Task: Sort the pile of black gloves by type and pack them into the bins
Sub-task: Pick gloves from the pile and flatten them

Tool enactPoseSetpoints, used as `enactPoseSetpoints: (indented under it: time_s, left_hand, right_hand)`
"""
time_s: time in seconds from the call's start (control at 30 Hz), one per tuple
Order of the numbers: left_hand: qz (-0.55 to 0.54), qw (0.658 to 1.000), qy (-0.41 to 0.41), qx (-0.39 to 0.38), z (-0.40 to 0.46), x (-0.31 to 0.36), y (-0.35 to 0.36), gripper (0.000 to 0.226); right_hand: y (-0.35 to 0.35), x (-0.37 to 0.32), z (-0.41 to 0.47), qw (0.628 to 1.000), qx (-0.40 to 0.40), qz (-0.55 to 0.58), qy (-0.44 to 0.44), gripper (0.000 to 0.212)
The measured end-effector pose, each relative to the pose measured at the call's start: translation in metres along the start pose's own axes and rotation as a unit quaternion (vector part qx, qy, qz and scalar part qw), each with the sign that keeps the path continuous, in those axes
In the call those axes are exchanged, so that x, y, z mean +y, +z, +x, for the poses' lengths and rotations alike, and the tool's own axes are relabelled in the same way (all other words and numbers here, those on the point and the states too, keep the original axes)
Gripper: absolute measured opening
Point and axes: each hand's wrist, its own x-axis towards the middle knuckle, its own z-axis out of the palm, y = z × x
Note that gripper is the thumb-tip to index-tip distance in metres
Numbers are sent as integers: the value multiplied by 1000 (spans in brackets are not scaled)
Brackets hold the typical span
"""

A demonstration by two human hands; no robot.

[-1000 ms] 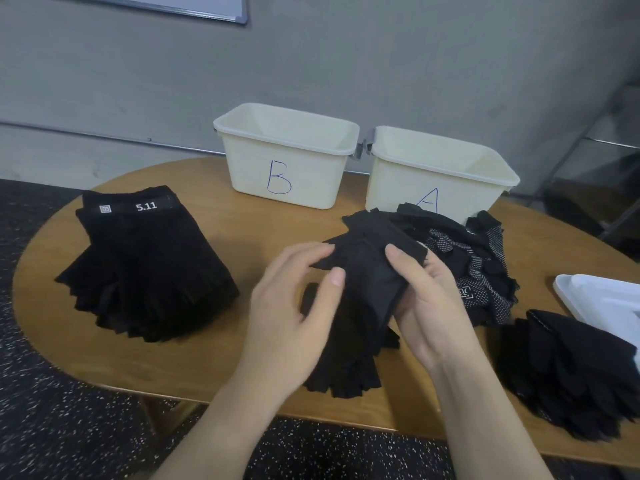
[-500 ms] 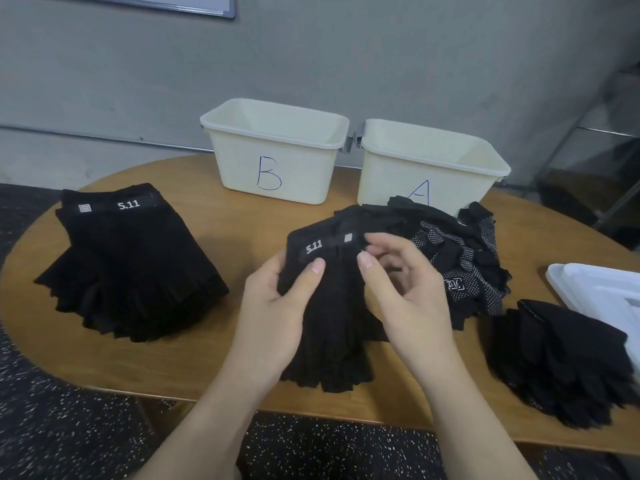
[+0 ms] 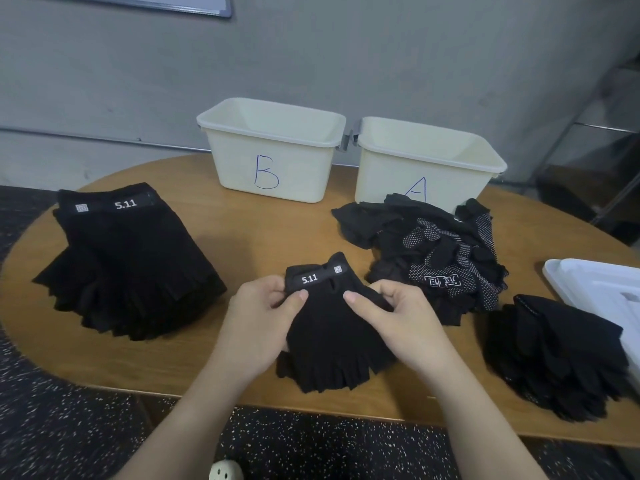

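A small stack of black fingerless gloves with a "5.11" cuff label lies in front of me near the table's front edge. My left hand pinches the labelled cuff at its left corner. My right hand pinches the cuff at the right. A tall stack of the same "5.11" gloves sits at the left. A loose pile of black gloves, some with white dots, lies before bin A. Bin B stands left of it. Another pile of plain black gloves sits at the right.
A white tray lies at the table's right edge. Both bins stand at the back of the round wooden table, against a grey wall. Dark speckled floor shows below the front edge.
The glove held up and folded between my hands has been turned label up and laid flat on the small stack; both hands have come down and toward me with it.
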Motion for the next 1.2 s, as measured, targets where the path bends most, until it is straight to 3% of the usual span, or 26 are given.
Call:
enactPoseSetpoints:
  time_s: [0.2,0.43,0.73,0.93,1.07,1.2]
  left_hand:
    - [129,991,-18,33,10,-10,1,9]
    - [165,985,-35,38,15,-12,6,14]
    - [222,971,-41,84,16,-6,8,47]
    - [267,958,-29,103,19,-3,11,28]
    - [394,910,2,129,17,-2,16,22]
    - [456,871,96,158,16,-5,24,24]
  right_hand:
    - [3,12,2,986,40,-162,-17,34]
    - [9,7,-2,947,70,-313,-28,29]
    - [15,15,1,932,113,-335,-79,46]
    - [19,24,4,930,118,-332,-103,39]
    - [23,26,5,926,95,-351,-106,27]
    - [27,24,6,925,100,-348,-115,23]
